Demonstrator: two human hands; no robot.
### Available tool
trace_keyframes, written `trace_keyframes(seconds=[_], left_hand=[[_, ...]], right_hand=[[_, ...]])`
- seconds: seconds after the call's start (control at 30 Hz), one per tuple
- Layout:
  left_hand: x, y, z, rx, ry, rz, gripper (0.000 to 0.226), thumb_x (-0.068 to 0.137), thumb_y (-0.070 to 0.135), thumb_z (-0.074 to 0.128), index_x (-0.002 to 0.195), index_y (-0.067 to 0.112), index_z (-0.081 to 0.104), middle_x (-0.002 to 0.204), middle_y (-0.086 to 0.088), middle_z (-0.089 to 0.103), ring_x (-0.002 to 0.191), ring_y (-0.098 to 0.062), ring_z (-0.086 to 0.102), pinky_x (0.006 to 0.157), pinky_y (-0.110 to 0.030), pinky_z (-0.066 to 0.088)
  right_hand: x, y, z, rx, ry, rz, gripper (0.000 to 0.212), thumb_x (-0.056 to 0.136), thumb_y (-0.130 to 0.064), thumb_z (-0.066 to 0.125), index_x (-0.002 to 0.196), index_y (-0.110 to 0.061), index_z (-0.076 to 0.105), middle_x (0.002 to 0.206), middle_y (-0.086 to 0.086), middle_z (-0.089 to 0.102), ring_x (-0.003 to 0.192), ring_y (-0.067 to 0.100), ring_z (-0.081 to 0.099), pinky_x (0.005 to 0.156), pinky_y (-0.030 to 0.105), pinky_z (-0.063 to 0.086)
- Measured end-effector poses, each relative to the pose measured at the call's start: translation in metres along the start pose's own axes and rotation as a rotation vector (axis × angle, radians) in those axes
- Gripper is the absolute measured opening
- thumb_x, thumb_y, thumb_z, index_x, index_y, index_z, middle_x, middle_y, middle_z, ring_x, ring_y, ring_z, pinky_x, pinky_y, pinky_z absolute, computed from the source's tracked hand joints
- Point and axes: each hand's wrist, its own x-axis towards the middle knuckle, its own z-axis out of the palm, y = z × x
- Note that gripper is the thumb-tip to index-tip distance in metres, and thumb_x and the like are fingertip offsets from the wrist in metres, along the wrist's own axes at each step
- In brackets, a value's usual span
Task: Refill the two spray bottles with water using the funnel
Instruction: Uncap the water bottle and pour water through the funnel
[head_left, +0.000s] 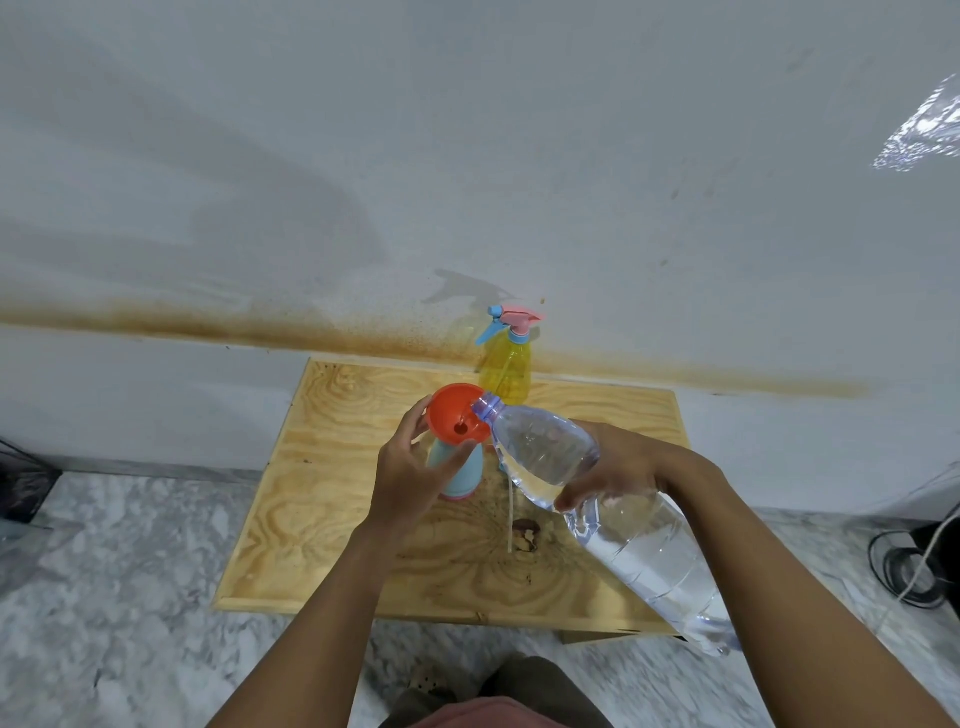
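Observation:
An orange funnel (457, 413) sits in the neck of a light blue spray bottle (460, 475) on the wooden table (332, 519). My left hand (410, 478) grips that bottle just under the funnel. My right hand (615, 470) holds a large clear water bottle (618, 514), tilted with its open mouth at the funnel's rim. A yellow spray bottle (506, 371) with a pink and blue trigger head stands at the table's far edge by the wall. A thin white tube (510, 519) lies on the table behind the water bottle.
The small table stands against a white wall with a brown stain. Grey marbled floor surrounds it. Black cables (909, 566) lie on the floor at the right, a dark object (21, 488) at the far left. My knee (498, 696) shows at the bottom.

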Motion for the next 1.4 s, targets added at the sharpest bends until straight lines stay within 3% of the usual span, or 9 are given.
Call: trace_keyframes(seconds=[0.17,0.3,0.43,0.53,0.67,0.93,1.13,1.27,1.4], left_hand=[[0.0,-0.002,0.0,-0.007,-0.006,0.012,0.078,0.075,0.034,0.087,0.141,0.019,0.05,0.129,0.004,0.063,0.12,-0.003,0.058,0.087,-0.002,0.044],[0.0,-0.003,0.001,-0.015,-0.002,0.014,0.081,0.075,0.036,0.086,0.144,0.021,0.047,0.133,0.003,0.061,0.12,-0.002,0.058,0.088,-0.004,0.047],[-0.003,-0.003,0.001,-0.004,-0.017,0.013,0.092,0.076,0.036,0.083,0.152,0.019,0.034,0.134,0.006,0.054,0.121,0.0,0.052,0.088,0.001,0.043],[-0.005,-0.011,0.001,0.002,-0.044,-0.001,0.094,0.078,0.027,0.085,0.154,0.017,0.031,0.136,0.007,0.051,0.119,0.006,0.049,0.09,0.001,0.041],[-0.001,-0.024,0.004,0.059,-0.117,-0.024,0.083,0.078,0.034,0.084,0.147,0.026,0.038,0.135,0.009,0.055,0.12,-0.006,0.055,0.087,-0.013,0.048],[0.009,-0.032,0.019,0.064,-0.104,-0.158,0.053,0.08,0.034,0.082,0.127,0.024,0.059,0.112,0.007,0.066,0.102,-0.008,0.06,0.073,-0.016,0.044],[0.008,-0.04,0.022,0.1,-0.037,-0.162,0.037,0.085,0.033,0.077,0.117,0.02,0.065,0.101,0.006,0.068,0.096,-0.013,0.062,0.07,-0.021,0.046],[0.008,-0.041,0.023,0.139,-0.035,-0.142,0.042,0.086,0.035,0.077,0.121,0.018,0.063,0.105,0.003,0.067,0.097,-0.014,0.061,0.069,-0.02,0.046],[0.008,-0.042,0.023,0.171,-0.031,-0.136,0.047,0.085,0.037,0.076,0.124,0.016,0.062,0.107,0.002,0.066,0.098,-0.015,0.06,0.067,-0.017,0.044]], right_hand=[[-0.002,-0.002,-0.001,-0.014,-0.003,-0.007,0.066,0.067,-0.022,0.087,0.124,-0.037,0.055,0.082,-0.006,0.077,0.075,0.01,0.071,0.072,0.037,0.059],[-0.002,0.001,-0.001,-0.017,0.005,-0.013,0.07,0.064,-0.025,0.088,0.124,-0.038,0.055,0.083,-0.006,0.077,0.078,0.013,0.073,0.072,0.037,0.06],[0.0,0.006,0.001,0.007,0.033,-0.044,0.067,0.066,-0.021,0.089,0.121,-0.039,0.055,0.073,-0.015,0.072,0.064,0.003,0.067,0.058,0.025,0.053],[0.0,0.009,0.002,0.013,0.06,-0.07,0.075,0.057,-0.034,0.091,0.121,-0.046,0.053,0.095,-0.016,0.072,0.083,0.002,0.069,0.072,0.028,0.059],[0.002,0.01,0.005,-0.008,0.122,-0.101,0.085,0.052,-0.041,0.09,0.128,-0.044,0.051,0.114,-0.02,0.066,0.103,0.003,0.064,0.092,0.033,0.055],[-0.004,0.007,0.008,0.061,0.219,-0.17,0.091,0.05,-0.038,0.091,0.13,-0.044,0.049,0.116,-0.019,0.067,0.104,0.002,0.065,0.091,0.035,0.056],[-0.014,0.005,0.008,0.151,0.349,-0.269,0.09,0.058,-0.017,0.093,0.127,-0.051,0.046,0.113,-0.03,0.063,0.1,-0.005,0.064,0.079,0.015,0.049],[-0.019,0.007,0.011,0.211,0.442,-0.326,0.089,0.056,-0.027,0.092,0.13,-0.047,0.047,0.118,-0.024,0.064,0.108,0.002,0.064,0.09,0.028,0.053],[-0.022,0.007,0.016,0.292,0.551,-0.355,0.088,0.051,-0.041,0.09,0.129,-0.041,0.049,0.12,-0.02,0.065,0.11,0.003,0.064,0.09,0.024,0.051]])
